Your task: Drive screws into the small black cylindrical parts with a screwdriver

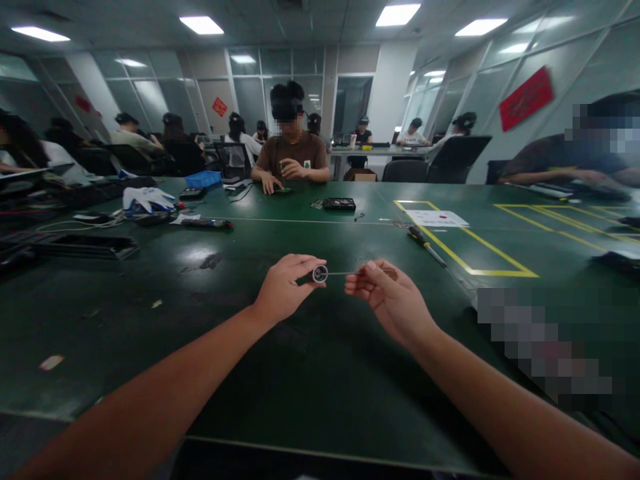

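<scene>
Between the thumb and fingers of my left hand (286,288) is a small round metallic ring-like part (320,273), its open end facing me. My right hand (387,293) pinches a thin metal rod (341,273), perhaps a tool shaft; its rear end is hidden in the fingers. The rod's tip meets the round part from the right, though whether it goes inside I cannot tell. Both hands are held above the green table (280,393), close together. Beyond my right hand lies a screwdriver (427,245) with a black and yellow handle.
Across the table a person (290,150) works with both hands. A black case (339,204), a white paper (437,218) and yellow tape outlines (500,273) lie ahead. On the left are white-and-blue gloves (147,201), a blue tray (203,179) and a black frame (87,247).
</scene>
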Action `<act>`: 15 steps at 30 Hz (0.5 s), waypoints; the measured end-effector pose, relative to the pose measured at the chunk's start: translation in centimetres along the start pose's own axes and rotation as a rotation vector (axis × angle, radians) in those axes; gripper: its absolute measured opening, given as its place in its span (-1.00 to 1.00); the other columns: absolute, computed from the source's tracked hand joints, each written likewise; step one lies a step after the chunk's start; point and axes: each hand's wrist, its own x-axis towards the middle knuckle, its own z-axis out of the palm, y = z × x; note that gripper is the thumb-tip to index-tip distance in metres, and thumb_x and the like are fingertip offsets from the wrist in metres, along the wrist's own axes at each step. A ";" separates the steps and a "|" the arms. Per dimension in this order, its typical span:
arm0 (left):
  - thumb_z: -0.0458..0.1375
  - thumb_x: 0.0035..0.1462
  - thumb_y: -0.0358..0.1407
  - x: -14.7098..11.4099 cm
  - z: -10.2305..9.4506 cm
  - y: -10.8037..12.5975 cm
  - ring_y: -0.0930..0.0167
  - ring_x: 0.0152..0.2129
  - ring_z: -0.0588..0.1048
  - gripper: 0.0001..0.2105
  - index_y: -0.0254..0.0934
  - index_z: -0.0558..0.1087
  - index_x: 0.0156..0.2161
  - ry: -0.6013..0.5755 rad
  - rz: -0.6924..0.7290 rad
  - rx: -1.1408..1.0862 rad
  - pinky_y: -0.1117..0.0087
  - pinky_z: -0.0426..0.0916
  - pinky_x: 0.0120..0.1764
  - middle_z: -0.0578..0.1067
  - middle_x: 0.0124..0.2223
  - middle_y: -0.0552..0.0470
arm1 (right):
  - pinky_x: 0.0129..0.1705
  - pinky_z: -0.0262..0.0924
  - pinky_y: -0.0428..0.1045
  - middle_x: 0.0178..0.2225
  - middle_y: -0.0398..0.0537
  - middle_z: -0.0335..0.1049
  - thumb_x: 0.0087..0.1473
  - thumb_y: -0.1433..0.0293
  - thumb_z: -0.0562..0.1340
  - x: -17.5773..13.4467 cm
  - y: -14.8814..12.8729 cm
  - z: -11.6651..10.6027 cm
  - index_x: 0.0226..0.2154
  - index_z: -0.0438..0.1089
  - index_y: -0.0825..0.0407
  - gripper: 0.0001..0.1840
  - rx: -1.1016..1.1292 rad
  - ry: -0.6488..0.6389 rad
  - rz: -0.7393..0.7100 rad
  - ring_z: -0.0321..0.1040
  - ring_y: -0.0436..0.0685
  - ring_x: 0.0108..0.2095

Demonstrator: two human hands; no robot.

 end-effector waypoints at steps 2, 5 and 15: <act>0.41 0.07 -0.38 0.0 -0.1 0.0 0.32 -0.12 0.57 -0.65 -0.18 0.58 0.00 -0.002 0.004 0.000 0.24 0.48 -0.03 0.63 -0.06 0.00 | -0.14 0.50 0.06 -0.38 -0.10 0.59 0.12 0.14 0.41 -0.4 -0.1 0.2 -0.34 0.45 -0.01 -0.72 -0.118 0.019 -0.108 0.57 0.10 -0.32; 0.39 0.10 -0.37 0.0 -0.1 0.0 0.32 -0.11 0.57 -0.68 -0.17 0.59 -0.01 0.001 -0.007 0.003 0.23 0.48 -0.02 0.63 -0.06 -0.01 | -0.12 0.50 0.10 -0.34 -0.07 0.60 0.17 0.14 0.37 -1.1 0.0 0.3 -0.28 0.45 -0.01 -0.73 -0.363 0.041 -0.243 0.59 0.13 -0.28; 0.39 0.09 -0.39 0.0 0.0 0.0 0.32 -0.13 0.55 -0.62 -0.18 0.57 0.04 -0.038 0.015 0.046 0.25 0.47 -0.05 0.62 -0.05 0.00 | -0.20 0.47 0.10 -0.29 0.03 0.61 0.25 0.15 0.30 -2.0 0.0 0.5 -0.23 0.43 0.00 -0.75 -0.704 0.027 -0.358 0.61 0.22 -0.23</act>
